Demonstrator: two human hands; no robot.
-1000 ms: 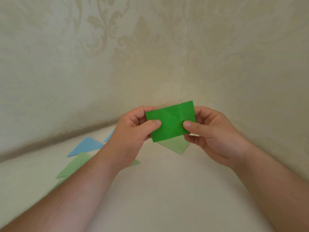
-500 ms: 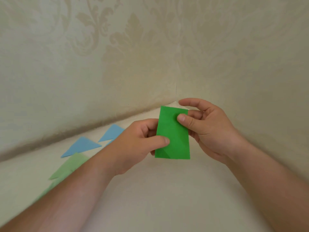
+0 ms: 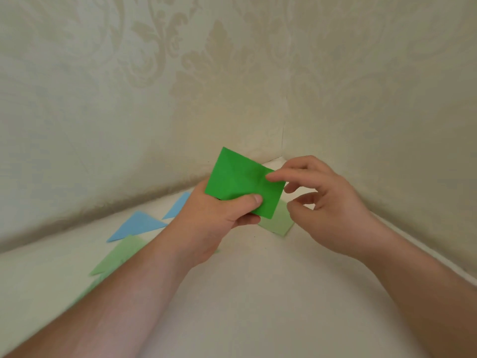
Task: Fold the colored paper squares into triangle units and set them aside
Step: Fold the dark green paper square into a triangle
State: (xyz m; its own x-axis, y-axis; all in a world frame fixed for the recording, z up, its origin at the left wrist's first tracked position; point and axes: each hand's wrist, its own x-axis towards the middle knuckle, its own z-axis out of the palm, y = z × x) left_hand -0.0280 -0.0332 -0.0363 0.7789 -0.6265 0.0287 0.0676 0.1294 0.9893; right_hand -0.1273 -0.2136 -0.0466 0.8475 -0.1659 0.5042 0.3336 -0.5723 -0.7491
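So the green paper [image 3: 242, 182] is mid-fold right now, a creased rectangle held in the air over the table [image 3: 258, 293], not a triangle yet. Left hand [image 3: 219, 220] has the grip, thumb pinching the bottom edge. Right hand [image 3: 327, 202] is loose and open, one fingertip just touching the paper's edge at 3 o'clock. Finished triangles, blue [image 3: 136, 226] and light green [image 3: 118, 254], sit off around 8 o'clock. Next move, I'd guess: right hand pinches a corner and folds it diagonally.
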